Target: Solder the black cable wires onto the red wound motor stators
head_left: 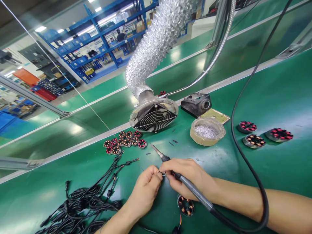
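Note:
My right hand (192, 177) is closed around a soldering iron (197, 192), whose metal tip points up and left over the bench. Its thumb and fingertips also meet my left hand at a small, thin, shiny piece (163, 174), too small to name. My left hand (147, 190) is closed in a pinch at that piece, and the fingers hide most of it. Just below my right hand lies a motor stator (186, 205) with copper windings. Coloured wires run from it to a black cable near the bottom edge.
Black cables (83, 204) are heaped at left. Several stators (126, 142) cluster behind them, and more stators (254, 141) sit at right. A fume extractor hood (156, 118) hangs ahead, beside a round tub (207, 141) of silvery shavings and a black holder (195, 104). The iron's cord loops at right.

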The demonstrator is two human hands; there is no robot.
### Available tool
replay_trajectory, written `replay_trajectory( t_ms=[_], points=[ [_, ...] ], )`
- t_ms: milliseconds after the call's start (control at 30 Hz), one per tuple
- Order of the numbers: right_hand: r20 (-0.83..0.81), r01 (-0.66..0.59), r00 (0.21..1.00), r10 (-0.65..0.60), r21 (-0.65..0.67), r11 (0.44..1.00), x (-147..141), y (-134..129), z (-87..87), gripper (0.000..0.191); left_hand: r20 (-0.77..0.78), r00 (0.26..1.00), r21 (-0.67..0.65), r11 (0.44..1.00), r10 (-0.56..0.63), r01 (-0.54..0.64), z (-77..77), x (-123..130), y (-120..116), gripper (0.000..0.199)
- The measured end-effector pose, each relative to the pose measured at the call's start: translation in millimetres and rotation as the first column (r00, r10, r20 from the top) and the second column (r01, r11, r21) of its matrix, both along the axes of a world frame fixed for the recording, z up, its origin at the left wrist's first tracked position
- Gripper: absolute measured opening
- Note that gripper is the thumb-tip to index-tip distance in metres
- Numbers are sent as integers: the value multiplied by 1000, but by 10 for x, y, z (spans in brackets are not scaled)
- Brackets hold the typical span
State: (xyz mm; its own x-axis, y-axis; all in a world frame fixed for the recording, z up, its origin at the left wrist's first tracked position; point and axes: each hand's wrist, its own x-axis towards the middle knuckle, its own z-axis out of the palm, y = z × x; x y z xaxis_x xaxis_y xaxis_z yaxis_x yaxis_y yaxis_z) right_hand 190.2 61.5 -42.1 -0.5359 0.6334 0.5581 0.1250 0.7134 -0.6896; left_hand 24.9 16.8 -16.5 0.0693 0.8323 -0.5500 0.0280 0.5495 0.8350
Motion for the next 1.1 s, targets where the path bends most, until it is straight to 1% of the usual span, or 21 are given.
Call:
replay_trajectory(
  t_ms=[133, 267, 367, 467, 533, 633, 700, 800, 1100],
  points=[
    [-4, 27, 1000, -27, 5, 1000, -48, -11, -6, 31, -12, 1000, -21, 999, 29, -29, -12, 11, 5, 54],
    [-4, 39, 999, -38, 25, 999, 10, -24, 12, 31, -10, 999, -25, 999, 33, -34, -7, 14, 6, 51],
    [-26, 18, 1000, -16, 77, 997, 125, -5, 80, 29, -19, 999, -33, 999, 39, -40, 4, 26, 3, 49],
    [9, -10, 1000, 9, 113, 994, 271, 25, 185, 30, -33, 998, -26, 998, 54, -55, 12, 39, -2, 49],
    [5, -25, 1000, 24, 110, 994, 347, 36, 244, 30, -46, 997, -19, 998, 64, -64, 13, 41, -6, 49],
    [-66, -65, 995, 69, 65, 996, 390, 32, 283, 26, -50, 996, -21, 997, 68, -70, 10, 37, -11, 49],
    [-96, -92, 991, 95, 31, 995, 380, 22, 282, 22, -43, 997, -25, 997, 69, -70, 6, 33, -13, 48],
    [-117, -110, 987, 112, 21, 994, 354, 12, 263, 18, -33, 997, -25, 997, 66, -67, -4, 29, -13, 48],
    [-137, -134, 981, 134, 8, 991, 352, -4, 257, 21, -75, 996, -14, 999, 44, -45, -37, -1, -26, 37]
  ],
)
